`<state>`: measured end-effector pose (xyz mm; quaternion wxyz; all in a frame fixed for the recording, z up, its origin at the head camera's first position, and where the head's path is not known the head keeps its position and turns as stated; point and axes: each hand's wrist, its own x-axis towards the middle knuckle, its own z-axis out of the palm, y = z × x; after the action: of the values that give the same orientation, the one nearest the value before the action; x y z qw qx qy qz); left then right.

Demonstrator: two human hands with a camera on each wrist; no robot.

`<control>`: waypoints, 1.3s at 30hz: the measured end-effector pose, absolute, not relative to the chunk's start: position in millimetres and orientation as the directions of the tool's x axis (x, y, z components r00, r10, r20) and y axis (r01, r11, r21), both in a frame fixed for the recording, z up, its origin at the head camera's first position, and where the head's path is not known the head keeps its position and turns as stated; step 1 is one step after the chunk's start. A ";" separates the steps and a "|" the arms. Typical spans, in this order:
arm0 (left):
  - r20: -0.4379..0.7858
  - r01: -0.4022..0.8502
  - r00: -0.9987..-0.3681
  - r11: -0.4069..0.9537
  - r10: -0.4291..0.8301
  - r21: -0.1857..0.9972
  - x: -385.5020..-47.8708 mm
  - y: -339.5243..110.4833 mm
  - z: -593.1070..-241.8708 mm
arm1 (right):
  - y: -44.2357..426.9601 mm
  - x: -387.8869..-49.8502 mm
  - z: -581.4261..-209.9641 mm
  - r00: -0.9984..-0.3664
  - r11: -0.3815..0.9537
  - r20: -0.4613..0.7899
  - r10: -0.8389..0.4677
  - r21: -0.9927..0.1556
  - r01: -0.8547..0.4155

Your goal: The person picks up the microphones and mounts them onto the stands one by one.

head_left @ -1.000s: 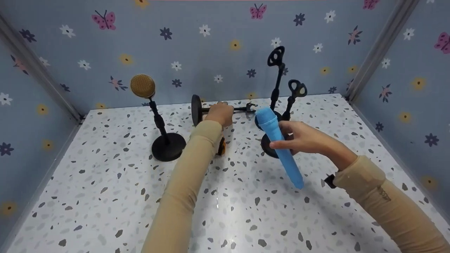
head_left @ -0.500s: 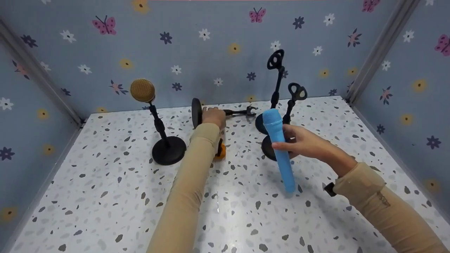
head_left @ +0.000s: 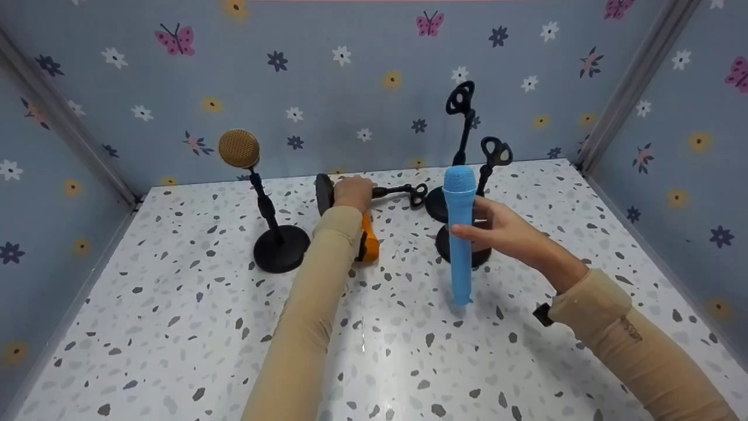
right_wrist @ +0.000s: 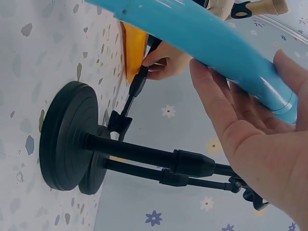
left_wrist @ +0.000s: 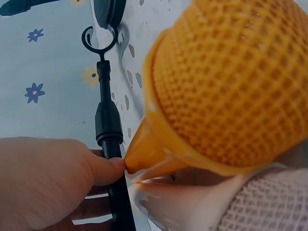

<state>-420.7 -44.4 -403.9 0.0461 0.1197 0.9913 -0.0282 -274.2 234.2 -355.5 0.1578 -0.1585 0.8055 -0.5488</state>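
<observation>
left hand [head_left: 352,194]: gripping sideways black stand [head_left: 390,190] near back edge of table [head_left: 385,356] | right hand [head_left: 504,229]: holding blue microphone [head_left: 460,204] above table toward right edge, before two upright stands [head_left: 466,134] | orange microphone [head_left: 370,247]: near left hand | right sleeve [head_left: 657,356]: dark marking [head_left: 632,329], too small to read

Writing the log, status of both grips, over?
Left grip holding sideways black stand. Right grip holding blue microphone, head up. Orange microphone beside left grip, may crowd it.
</observation>
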 end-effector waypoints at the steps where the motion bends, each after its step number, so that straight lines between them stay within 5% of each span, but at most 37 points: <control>1: -0.083 0.248 -0.966 0.967 0.244 -0.051 -419.8 -45.3 -403.1 | 234.1 -274.1 -355.5 -0.900 0.347 -0.082 -0.429 -0.934 -0.081; 14: -0.023 0.277 -0.961 0.961 0.277 0.007 -407.8 -64.2 -385.9 | 236.3 -273.8 -350.1 -0.896 0.362 -0.078 -0.437 -0.927 -0.096; 31: -0.048 0.217 -0.957 0.819 0.285 0.532 -345.7 -97.4 -375.9 | 233.1 -262.0 -340.2 -0.886 0.382 -0.085 -0.456 -0.918 -0.108; 39: 0.123 0.240 -0.971 0.816 0.206 0.526 -296.3 -95.6 -393.4 | 225.3 -256.6 -332.7 -0.881 0.403 -0.062 -0.469 -0.902 -0.151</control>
<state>-296.3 -95.6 -393.4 -0.0300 0.1171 0.9524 0.2798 -256.6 225.3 -332.7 0.1549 -0.1882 0.8232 -0.5127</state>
